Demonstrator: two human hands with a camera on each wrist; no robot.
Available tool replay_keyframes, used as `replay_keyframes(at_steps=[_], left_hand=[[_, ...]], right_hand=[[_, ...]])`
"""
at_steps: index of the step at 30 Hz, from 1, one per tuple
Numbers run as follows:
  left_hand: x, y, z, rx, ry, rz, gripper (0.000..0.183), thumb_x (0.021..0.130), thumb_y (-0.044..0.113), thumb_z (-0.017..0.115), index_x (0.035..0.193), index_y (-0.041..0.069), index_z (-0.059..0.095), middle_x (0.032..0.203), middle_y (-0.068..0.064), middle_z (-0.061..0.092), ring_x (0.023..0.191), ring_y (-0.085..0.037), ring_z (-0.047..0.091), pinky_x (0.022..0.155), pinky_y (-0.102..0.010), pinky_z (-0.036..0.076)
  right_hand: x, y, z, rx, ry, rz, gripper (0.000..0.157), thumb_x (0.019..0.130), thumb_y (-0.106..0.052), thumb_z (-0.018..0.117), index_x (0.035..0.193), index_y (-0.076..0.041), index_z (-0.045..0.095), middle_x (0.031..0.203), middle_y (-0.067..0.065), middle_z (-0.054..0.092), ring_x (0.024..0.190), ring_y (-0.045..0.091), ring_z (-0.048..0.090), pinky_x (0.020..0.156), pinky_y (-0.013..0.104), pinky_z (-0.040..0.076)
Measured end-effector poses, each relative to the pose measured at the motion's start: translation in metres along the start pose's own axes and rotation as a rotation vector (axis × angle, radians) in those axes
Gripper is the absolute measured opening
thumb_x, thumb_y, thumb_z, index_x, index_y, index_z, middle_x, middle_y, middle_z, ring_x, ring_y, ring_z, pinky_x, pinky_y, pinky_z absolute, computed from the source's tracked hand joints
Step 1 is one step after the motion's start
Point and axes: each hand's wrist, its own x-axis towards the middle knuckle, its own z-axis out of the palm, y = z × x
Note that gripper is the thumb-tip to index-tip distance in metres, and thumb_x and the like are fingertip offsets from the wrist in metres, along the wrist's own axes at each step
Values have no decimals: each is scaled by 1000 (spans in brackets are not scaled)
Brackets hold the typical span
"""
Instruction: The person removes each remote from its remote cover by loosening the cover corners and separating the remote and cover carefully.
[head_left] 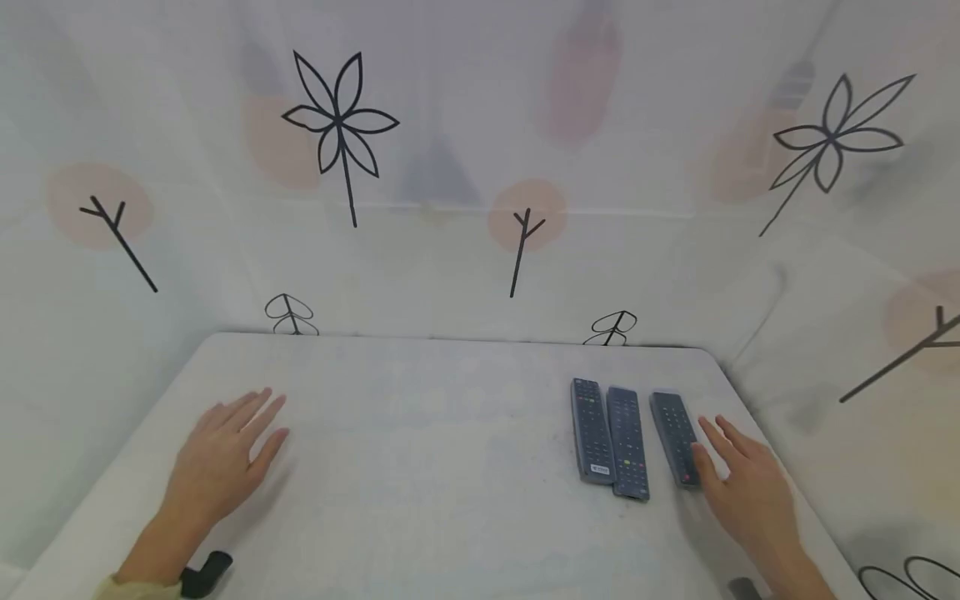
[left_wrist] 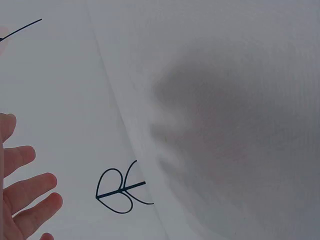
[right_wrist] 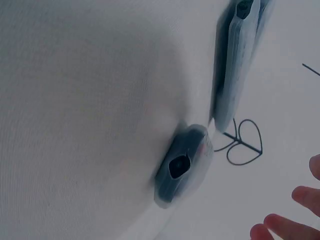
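Three dark remote controls lie on the white table, towards its right side in the head view. The leftmost remote [head_left: 591, 433] and the middle remote [head_left: 628, 442] lie side by side, almost touching. A short gap separates them from the rightmost remote [head_left: 673, 435]. My right hand [head_left: 750, 496] is just right of that one, fingers spread, its thumb overlapping the remote's edge in the head view. From the right wrist, the nearest remote [right_wrist: 187, 160] appears end-on, apart from the fingertips [right_wrist: 305, 197]. My left hand [head_left: 216, 462] hovers over the table's left side, fingers extended, holding nothing.
The white table [head_left: 420, 508] has its back edge against a pale cloth [head_left: 450, 267] printed with line flowers and twigs. This cloth also rises along the left and right sides. A dark strap [head_left: 206, 575] is at the left wrist.
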Motion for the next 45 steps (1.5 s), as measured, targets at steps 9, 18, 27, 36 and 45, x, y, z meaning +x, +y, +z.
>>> replay_keyframes(at_steps=[9,18,27,36,45], left_hand=[[-4,18,8,-348,-102,-218,42,99,28,63,137,9,60,137,-17,58,126,-41,51,99,-60,39],[4,39,18,-693,-184,-352,37,102,26,59,136,12,61,137,-13,59,131,-38,49,104,-59,38],[13,64,35,-894,-260,-386,33,102,20,58,134,11,62,132,-4,64,125,-25,57,103,-51,42],[19,90,52,-1126,-369,-405,34,101,18,61,134,9,62,129,-5,65,121,-22,60,97,-32,49],[24,102,54,-1167,-389,-381,35,101,19,61,135,9,61,131,-6,64,122,-22,59,99,-35,48]], right_hand=[[0,-23,10,44,-23,72,47,89,-10,72,129,9,57,129,33,53,112,51,48,92,64,38],[5,-43,23,97,-88,102,45,91,-15,71,129,5,60,114,26,58,98,42,56,77,55,46],[13,-59,39,158,-194,4,41,87,-15,77,121,4,67,97,15,62,74,22,57,60,37,44],[17,-71,52,104,-434,93,58,89,-33,76,126,9,60,104,19,59,80,25,56,69,45,49],[24,-74,55,153,-510,149,63,88,-33,75,127,13,57,108,24,54,88,30,56,80,50,48]])
